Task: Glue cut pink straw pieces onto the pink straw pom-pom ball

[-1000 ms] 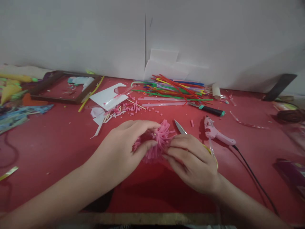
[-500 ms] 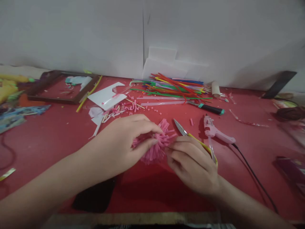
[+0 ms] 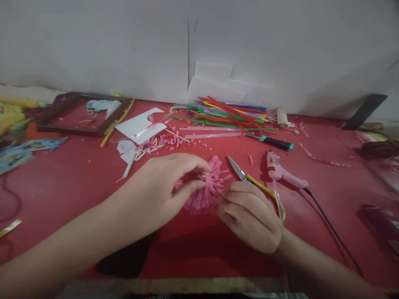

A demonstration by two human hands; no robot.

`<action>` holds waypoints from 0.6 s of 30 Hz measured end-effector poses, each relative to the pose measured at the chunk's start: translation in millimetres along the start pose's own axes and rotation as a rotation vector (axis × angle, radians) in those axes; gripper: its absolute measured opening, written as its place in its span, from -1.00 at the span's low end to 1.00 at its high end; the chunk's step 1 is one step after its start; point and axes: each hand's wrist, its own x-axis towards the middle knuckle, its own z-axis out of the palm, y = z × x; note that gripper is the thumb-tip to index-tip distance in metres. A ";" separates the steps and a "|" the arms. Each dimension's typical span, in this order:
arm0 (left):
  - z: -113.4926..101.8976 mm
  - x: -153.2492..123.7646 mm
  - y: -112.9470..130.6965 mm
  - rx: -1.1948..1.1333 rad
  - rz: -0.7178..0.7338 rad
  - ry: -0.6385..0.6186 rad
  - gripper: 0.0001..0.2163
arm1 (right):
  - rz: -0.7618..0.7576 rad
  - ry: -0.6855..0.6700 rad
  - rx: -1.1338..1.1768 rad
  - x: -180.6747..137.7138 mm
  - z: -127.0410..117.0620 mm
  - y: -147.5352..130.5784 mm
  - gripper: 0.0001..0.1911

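A person's left hand (image 3: 168,178) pinches a round pink fringe of thin, soft-looking strips (image 3: 204,199) over the middle of a red tabletop (image 3: 199,253); the right hand (image 3: 252,216) bunches its fingertips at the fringe's right side, though whether they grip a strip cannot be told. The work looks like arranging strips singly, calling next for a steady left pinch. Bare surface reaches the near edge; yellow-handled metal scissors (image 3: 237,167) crowd the right hand's far side.
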 end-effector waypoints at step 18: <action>16.7 -4.8 6.8 0.064 -0.039 0.139 -0.88 | 0.145 0.026 0.145 10.6 -5.2 -5.0 -0.73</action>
